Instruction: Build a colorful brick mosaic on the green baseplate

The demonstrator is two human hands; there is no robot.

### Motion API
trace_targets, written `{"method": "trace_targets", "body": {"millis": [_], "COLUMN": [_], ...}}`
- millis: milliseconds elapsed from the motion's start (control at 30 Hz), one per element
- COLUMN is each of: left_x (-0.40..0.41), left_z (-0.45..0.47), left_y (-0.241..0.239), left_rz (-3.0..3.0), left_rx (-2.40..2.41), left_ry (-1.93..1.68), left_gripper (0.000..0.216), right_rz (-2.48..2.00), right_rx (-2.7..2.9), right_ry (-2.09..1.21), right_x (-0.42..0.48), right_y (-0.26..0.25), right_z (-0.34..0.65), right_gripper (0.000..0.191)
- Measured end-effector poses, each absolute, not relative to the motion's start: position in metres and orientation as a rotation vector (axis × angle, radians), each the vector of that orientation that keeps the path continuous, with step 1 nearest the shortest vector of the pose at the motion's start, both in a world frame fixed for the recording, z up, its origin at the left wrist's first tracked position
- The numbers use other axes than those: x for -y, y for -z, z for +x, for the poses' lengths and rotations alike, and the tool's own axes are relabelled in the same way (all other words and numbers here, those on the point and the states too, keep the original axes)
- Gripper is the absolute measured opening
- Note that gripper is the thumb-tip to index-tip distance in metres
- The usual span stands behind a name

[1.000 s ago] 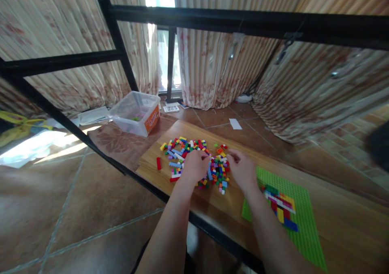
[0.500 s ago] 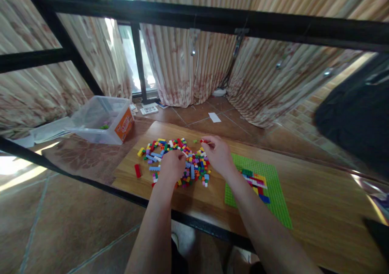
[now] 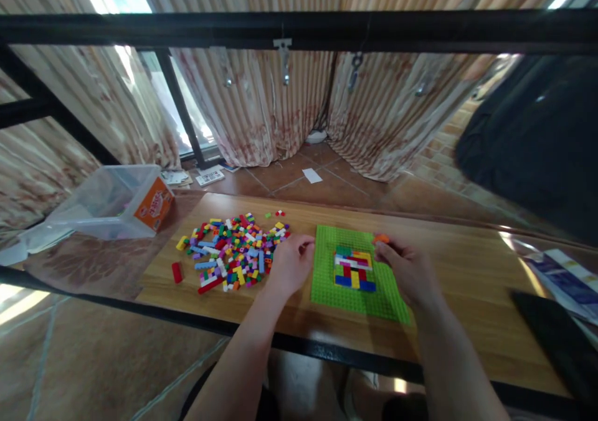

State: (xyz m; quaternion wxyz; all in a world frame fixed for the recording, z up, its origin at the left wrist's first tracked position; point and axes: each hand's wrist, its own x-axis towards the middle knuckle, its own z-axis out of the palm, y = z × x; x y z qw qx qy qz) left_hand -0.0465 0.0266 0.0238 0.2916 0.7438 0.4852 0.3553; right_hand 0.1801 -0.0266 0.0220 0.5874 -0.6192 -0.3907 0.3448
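An orange toy brick (image 3: pixel 380 238) is pinched between the thumb and fingers of my right hand (image 3: pixel 411 271), above the right side of the green baseplate (image 3: pixel 327 293). Bricks in blue, yellow, red, white and green form a flat built figure (image 3: pixel 354 268) near the plate's middle. My left hand (image 3: pixel 293 264) is closed at the plate's left edge, fingertips curled together; whatever they hold, if anything, is hidden. Just left of that hand spreads a pile of loose mixed bricks (image 3: pixel 238 246).
A lone red brick (image 3: pixel 176 272) lies left of the pile on the wooden table (image 3: pixel 467 284). On the floor to the left stands a clear plastic bin (image 3: pixel 112 222) with an orange label. A dark flat object (image 3: pixel 551 340) and papers (image 3: pixel 567 281) are at the right.
Both hands have moved right from the brick pile to the green baseplate. An orange brick now shows in my right hand. The view has turned right.
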Motion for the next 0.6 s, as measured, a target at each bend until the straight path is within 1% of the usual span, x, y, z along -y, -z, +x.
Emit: {"method": "trace_targets", "body": {"millis": [133, 167, 233, 333, 400, 467, 600], "left_x": [-0.02, -0.02, -0.019, -0.02, -0.022, -0.023, -0.023], "left_z": [-0.016, -0.011, -0.003, 0.005, 0.008, 0.011, 0.016], "left_y": [-0.016, -0.015, -0.014, -0.013, -0.012, -0.01, -0.008], "left_rz": [2.002, 2.006, 2.009, 2.017, 2.039, 2.07, 2.098], "left_rx": [-1.261, -1.262, -1.264, -1.272, -1.281, -1.28, -1.271], "left_ry": [-0.876, -0.865, -0.842, -0.813, -0.797, -0.776, -0.739], "left_gripper": [0.019, 0.019, 0.021, 0.024, 0.023, 0.023, 0.024], "right_rz": [-1.584, -1.603, -1.632, -1.637, -1.638, -1.656, -1.661], "right_rx": [1.047, 1.078, 1.143, 1.222, 1.287, 1.353, 1.494], "right_ry": [-0.706, -0.693, -0.674, -0.67, -0.661, -0.625, -0.554], "right_x": [0.026, 0.027, 0.028, 0.029, 0.029, 0.028, 0.022], "right_y": [-0.016, -0.013, -0.009, -0.006, -0.006, -0.007, -0.008], "right_z": [0.192, 0.195, 0.2, 0.205, 0.206, 0.204, 0.197], "right_gripper": [0.049, 0.051, 0.045, 0.03, 0.023, 0.021, 0.025]}}
